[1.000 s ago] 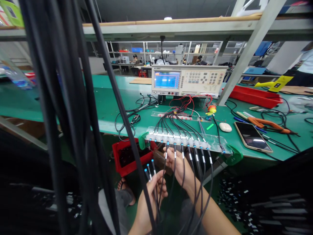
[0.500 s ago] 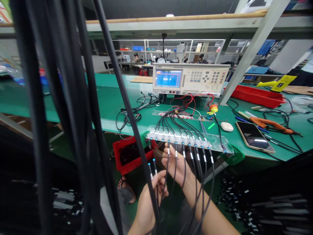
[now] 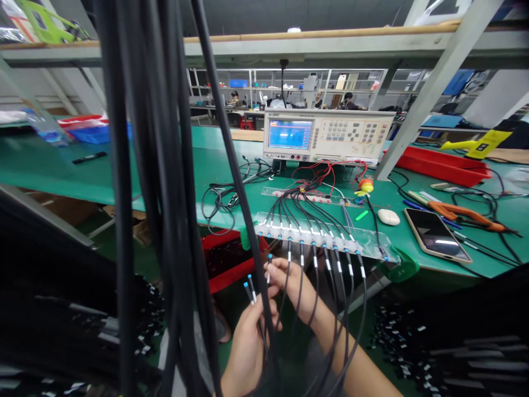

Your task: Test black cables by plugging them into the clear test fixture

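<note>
L hand (image 3: 248,333): fingers curled round 2 thin black cables (image 3: 253,296), blue tips up, white labels just under tips. R hand (image 3: 289,281): thumb + fingertips pinch 1 more, the single cable (image 3: 269,274), at its label; blue tip points up, just below L part of clear strip (image 3: 374,238), apart from it. Hands v. close, R a bit higher than L.

Strip sits at front edge of green bench (image 3: 231,225), green clamp (image 3: 407,270) at its R end. 7 labelled cables (image 3: 328,264) in near side of strip, hanging down past R hand & forearm. Black leads (image 3: 297,207) run from far side back twd. red wires (image 3: 318,172) under tester (image 3: 351,132); its screen is lit blue.

R of strip: white case (image 3: 388,217), then phone (image 3: 436,234) lying face up; orange-handled tool (image 3: 463,214) just beyond phone. Red tray (image 3: 444,168) farther back, yellow tool (image 3: 481,144) nr. it. Black coil (image 3: 219,201) on bench, L. Red bin (image 3: 237,275) below bench edge. Thick black bunch (image 3: 152,165) hangs nr. camera, blurred.
</note>
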Demonstrator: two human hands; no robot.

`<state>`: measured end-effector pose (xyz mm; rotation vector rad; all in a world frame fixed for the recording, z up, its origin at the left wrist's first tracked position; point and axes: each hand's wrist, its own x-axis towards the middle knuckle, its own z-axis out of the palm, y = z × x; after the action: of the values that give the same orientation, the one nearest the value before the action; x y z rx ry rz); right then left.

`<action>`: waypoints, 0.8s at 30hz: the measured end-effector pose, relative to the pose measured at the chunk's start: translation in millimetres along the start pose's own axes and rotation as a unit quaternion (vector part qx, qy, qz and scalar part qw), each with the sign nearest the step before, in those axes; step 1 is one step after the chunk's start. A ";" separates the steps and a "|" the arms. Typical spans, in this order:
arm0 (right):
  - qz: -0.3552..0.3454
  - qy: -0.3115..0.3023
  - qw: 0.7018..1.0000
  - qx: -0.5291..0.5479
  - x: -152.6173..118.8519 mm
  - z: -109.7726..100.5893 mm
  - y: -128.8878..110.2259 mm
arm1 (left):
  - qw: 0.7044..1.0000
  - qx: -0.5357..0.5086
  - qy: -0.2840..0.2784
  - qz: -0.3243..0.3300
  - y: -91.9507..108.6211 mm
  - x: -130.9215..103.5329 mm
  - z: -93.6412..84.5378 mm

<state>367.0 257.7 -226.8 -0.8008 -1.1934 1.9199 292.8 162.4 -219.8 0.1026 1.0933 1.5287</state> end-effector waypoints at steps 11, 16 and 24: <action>-0.033 0.050 0.987 0.151 15.5 10.3 -9.7 | 0.995 -0.086 0.008 -0.049 11.0 2.9 -3.6; -0.001 0.006 0.964 0.267 20.4 7.5 -2.2 | 0.995 -0.087 0.004 -0.055 12.9 -0.1 -6.8; 0.021 0.000 0.943 0.331 24.8 7.4 -10.4 | 0.995 -0.071 -0.041 -0.048 14.1 -0.1 -6.3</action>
<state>350.3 278.0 -217.6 -0.4568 -0.4592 2.1569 278.7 160.6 -213.9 0.0141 0.9104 1.4968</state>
